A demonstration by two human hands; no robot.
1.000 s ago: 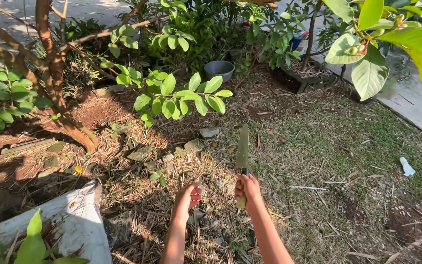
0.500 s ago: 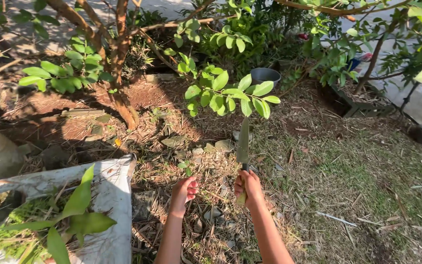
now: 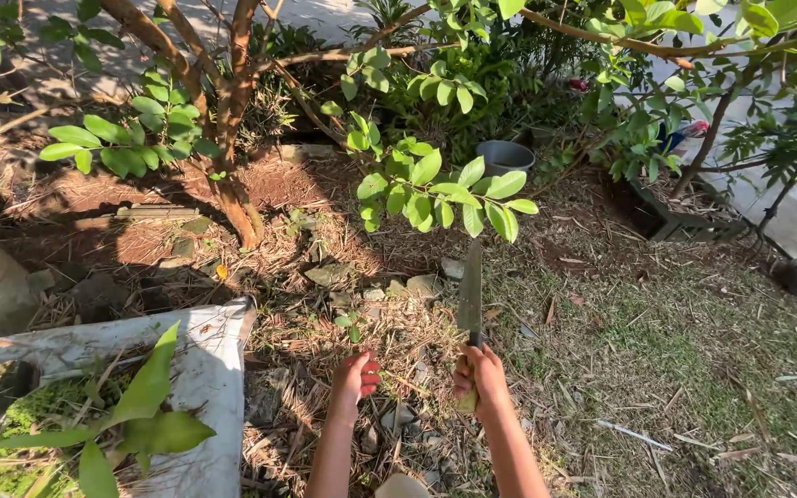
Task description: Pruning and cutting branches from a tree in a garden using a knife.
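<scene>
Standing over a garden bed strewn with dry straw mulch, a person looks down at both bare hands, held out low in the head view. A small tree with reddish-brown branches rises at upper left, its trunk rooted in bare red soil, and one leafy branch reaches out over the mulch toward the middle of the scene. Patchy grass covers the ground to the right. At lower left sits a white planter bag with a broad-leaved green plant growing in it. A grey round pot rests on the ground far back, under the shrubs, well apart from the hands. Flat grey stones lie scattered among the straw between the tree and the hands. The right hand is closed around the handle of a long knife, its blade pointing up and away, the tip just below the branch's lowest leaves. The left hand hangs just beside it, fingers curled loosely inward, holding nothing that can be seen, above the straw.
</scene>
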